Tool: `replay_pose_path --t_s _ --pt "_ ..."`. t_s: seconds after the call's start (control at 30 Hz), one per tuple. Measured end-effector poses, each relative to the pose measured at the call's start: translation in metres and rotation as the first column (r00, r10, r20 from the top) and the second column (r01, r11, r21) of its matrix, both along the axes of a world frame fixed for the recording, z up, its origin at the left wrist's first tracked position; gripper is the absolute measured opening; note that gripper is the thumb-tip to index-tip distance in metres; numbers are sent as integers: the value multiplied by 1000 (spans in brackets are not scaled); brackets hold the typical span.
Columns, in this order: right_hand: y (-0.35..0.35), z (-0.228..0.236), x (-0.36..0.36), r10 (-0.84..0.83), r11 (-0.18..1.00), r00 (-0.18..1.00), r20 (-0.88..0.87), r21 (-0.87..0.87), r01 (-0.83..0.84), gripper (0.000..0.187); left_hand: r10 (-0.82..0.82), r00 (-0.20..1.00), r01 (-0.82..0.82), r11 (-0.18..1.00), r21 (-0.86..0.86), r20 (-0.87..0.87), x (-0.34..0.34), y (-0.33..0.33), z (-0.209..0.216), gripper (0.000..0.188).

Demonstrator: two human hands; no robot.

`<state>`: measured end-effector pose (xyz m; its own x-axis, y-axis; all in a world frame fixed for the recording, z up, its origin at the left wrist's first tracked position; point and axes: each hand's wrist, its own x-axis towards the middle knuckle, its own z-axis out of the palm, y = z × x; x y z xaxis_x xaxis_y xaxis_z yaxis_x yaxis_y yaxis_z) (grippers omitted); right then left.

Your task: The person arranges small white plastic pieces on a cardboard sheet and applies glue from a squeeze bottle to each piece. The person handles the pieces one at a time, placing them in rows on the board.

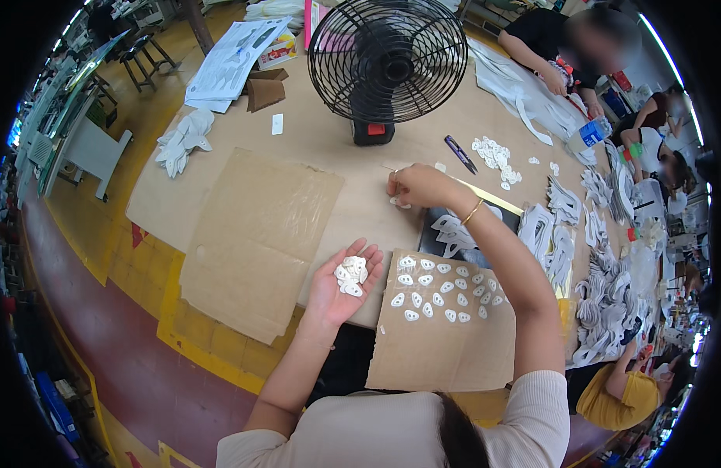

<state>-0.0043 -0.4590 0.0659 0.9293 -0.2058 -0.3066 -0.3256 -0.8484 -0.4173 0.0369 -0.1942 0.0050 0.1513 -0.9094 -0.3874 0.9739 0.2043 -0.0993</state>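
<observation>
Cream shirt nearest, mine, along the bottom. Landmark: tan cardboard sheet, lying on my side of the table, its right edge hidden by my arm. Small white pieces sit on its far half in rough rows, spaced apart, probably so none overlap or stick; near half bare.

Left hand is just left of the sheet, palm up, fingers loosely spread and a bit curled, cupping a heap of the same white pieces. Cupped presumably so the heap doesn't spill, and kept beside the sheet as a handy supply.

Right hand is past the sheet's far left corner, palm down, fingers bent and bunched toward the tips. White piece shows right under them; cannot tell if pinched or just lying there.

Dark tray with larger white cutouts lies just past the sheet's far edge, likely parked within reach. Loose pile of white pieces, pen and black fan all lie farther beyond the sheet
</observation>
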Motion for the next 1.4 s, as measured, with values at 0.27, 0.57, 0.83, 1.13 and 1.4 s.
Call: replay_pose_path --t_s 0.27,0.57,0.83,1.13,1.4 --pt "1 -20 -17 40 991 978 205 -134 -12 13 -5 999 4 1000 -13 -46 -3 2 4 37" --pt "56 36 -50 -110 901 987 113 430 51 16 -71 997 73 996 -53 32 -17 -3 14 38" --pt "109 53 -122 -187 966 897 402 241 93 15 -153 988 153 981 -117 9 -37 2 14 39" --pt "201 1 -207 0 920 857 516 -337 202 16 -199 980 200 980 -18 15 -40 23 31 38" --pt "187 32 -190 -398 906 699 594 133 402 21 -327 927 329 944 20 181 -65 22 49 41"
